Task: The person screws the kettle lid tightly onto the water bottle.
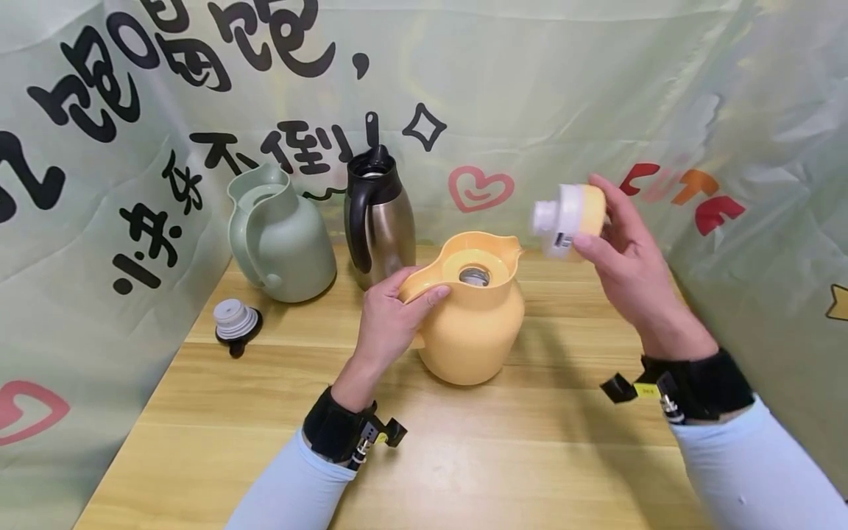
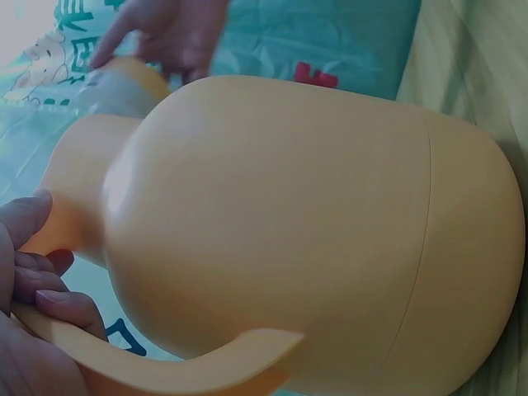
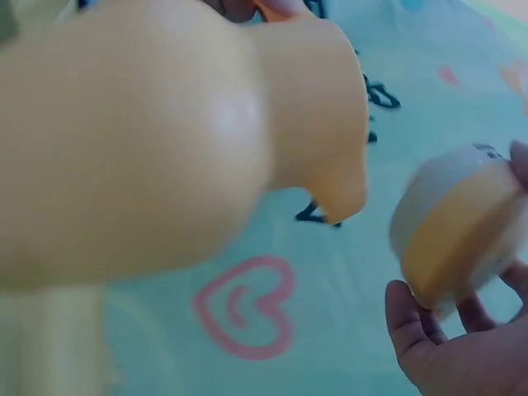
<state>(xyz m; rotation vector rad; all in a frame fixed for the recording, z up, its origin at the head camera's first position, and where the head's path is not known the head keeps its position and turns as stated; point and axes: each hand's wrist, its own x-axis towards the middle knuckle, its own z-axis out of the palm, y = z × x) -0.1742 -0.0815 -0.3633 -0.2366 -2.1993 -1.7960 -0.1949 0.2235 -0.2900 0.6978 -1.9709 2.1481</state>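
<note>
A yellow-orange thermos jug (image 1: 472,331) stands upright on the wooden table, its mouth uncovered. My left hand (image 1: 392,316) grips the jug's handle (image 2: 190,371), with the thumb over the handle's top near the rim. To the right, raised above the table, my right hand (image 1: 626,258) holds the jug's stopper lid (image 1: 571,219), a yellow cap with a white plug. The lid is tilted on its side, plug end toward the left, apart from the jug. In the right wrist view the fingers curl round the lid (image 3: 462,223), beyond the jug's spout (image 3: 337,194).
A pale green jug (image 1: 291,243) stands at the back left, beside a steel thermos jug (image 1: 391,228) with a black handle. Near the left edge lies a black and grey stopper (image 1: 236,324), plug up. A printed cloth (image 1: 583,88) hangs behind and at both sides.
</note>
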